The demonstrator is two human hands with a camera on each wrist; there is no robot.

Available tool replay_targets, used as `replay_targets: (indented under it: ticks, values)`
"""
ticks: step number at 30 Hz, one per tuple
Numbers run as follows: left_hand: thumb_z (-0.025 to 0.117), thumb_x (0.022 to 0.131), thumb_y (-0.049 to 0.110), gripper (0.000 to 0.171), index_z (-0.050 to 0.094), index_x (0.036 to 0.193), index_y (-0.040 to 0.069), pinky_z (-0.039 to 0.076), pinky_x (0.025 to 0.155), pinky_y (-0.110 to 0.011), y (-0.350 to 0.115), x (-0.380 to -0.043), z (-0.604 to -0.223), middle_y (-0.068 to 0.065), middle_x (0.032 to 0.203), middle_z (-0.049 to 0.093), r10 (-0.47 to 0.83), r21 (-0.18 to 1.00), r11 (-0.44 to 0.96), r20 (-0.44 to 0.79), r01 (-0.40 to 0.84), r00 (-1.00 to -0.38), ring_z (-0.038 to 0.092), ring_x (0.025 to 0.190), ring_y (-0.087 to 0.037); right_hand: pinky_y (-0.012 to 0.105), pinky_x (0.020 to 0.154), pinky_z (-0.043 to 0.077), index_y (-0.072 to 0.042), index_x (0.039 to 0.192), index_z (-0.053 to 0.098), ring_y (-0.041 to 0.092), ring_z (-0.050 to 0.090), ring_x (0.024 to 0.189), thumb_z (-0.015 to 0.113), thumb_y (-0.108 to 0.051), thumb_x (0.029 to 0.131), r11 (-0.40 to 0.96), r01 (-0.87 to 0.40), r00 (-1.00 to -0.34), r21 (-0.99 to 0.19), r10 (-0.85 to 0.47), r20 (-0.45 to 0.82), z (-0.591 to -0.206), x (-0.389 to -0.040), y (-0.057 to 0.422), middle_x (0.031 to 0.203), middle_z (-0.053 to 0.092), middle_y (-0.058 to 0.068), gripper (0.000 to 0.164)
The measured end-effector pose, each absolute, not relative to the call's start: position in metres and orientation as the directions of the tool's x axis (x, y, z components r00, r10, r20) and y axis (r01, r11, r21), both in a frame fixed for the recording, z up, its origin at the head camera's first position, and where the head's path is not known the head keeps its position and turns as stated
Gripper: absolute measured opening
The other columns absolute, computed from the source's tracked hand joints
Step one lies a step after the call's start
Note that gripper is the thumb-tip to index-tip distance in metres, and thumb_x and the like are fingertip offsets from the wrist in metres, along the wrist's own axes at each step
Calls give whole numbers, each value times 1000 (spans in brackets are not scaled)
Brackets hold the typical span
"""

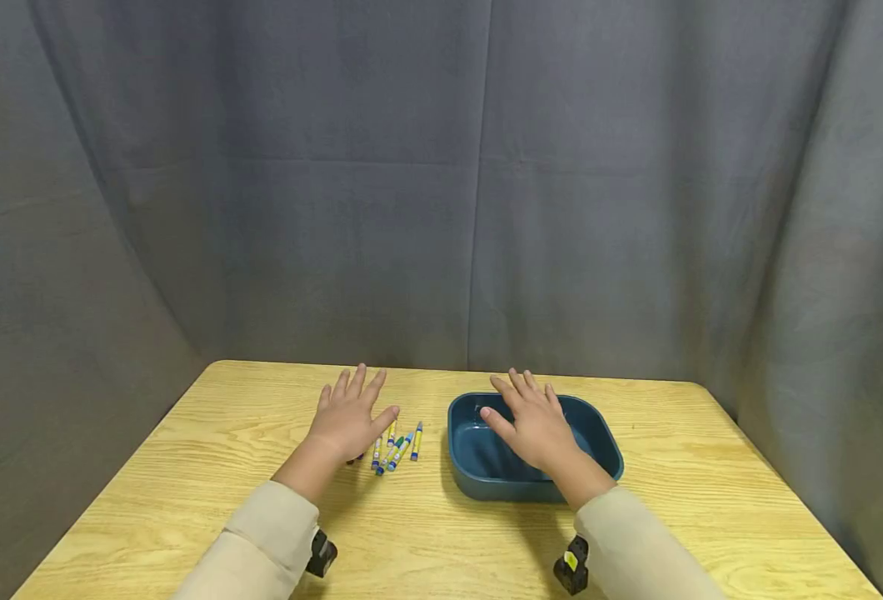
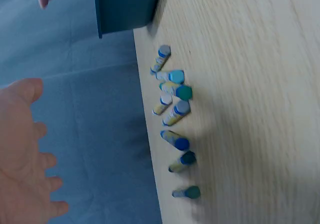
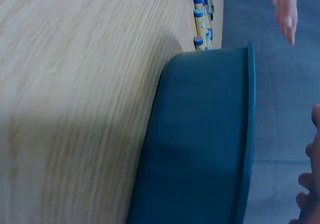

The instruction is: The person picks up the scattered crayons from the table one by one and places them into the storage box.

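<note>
Pale beige sleeves (image 1: 265,533) come in from the bottom edge, each with a small black device (image 1: 321,553) beneath the cuff (the one on the right arm carries a yellow patch). Past them, the left hand (image 1: 344,423) has its fingers straight and spread wide, thumb held out toward the middle; the right hand (image 1: 535,425) is fanned in the same way, its thumb angled toward the left one. Below the left thumb and just to its right in the head view lie the crayons (image 1: 401,451), a loose cluster in mostly yellow wrappers; the left wrist view shows a gap between them and the fingers, and ends in grey, light blue, green, white and blue. Under the right hand sits a dark teal box (image 1: 501,490), and the right wrist view sets those fingers apart from its rim. The crayons rest left of the box, both on a wood-grain table (image 1: 426,542), with a grey curtain (image 1: 351,208) behind.
</note>
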State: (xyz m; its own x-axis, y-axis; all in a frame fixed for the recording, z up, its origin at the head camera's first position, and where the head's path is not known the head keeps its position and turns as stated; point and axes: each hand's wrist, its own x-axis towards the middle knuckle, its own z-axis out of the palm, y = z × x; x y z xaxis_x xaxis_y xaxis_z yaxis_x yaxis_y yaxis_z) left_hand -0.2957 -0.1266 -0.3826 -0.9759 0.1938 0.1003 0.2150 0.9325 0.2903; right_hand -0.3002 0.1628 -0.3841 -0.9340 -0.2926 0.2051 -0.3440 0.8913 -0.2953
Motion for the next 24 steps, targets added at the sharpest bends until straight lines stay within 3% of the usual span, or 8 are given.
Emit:
replay_targets:
  ticks: [8,14,24]
  values:
    - [43,103,33,69,13,156,0,32,112,-62,-158,-289,-391,-29,156,26,147,460,868,120,186,-982,32,140,-49,63,118,17,-9,152,36,42,21,148,44,-45,103,810,-343,-936,-477,-250,248,-390,-292,198,158,28,21,62]
    - [46,101,24,62,25,152,-4,35,109,-63,-179,-286,-404,-33,151,31,100,580,807,56,114,-993,37,135,-51,68,113,23,-8,153,32,46,17,147,40,-48,103,769,-263,-962,-583,-161,222,-392,-282,234,159,25,24,64]
    - [59,94,16,58,39,141,-13,46,102,-56,-189,-288,-434,-35,137,48,12,662,748,41,36,-999,50,124,-50,68,112,24,-8,154,28,50,20,144,39,-48,103,698,-145,-988,-701,-60,145,-403,-269,265,159,23,25,65]
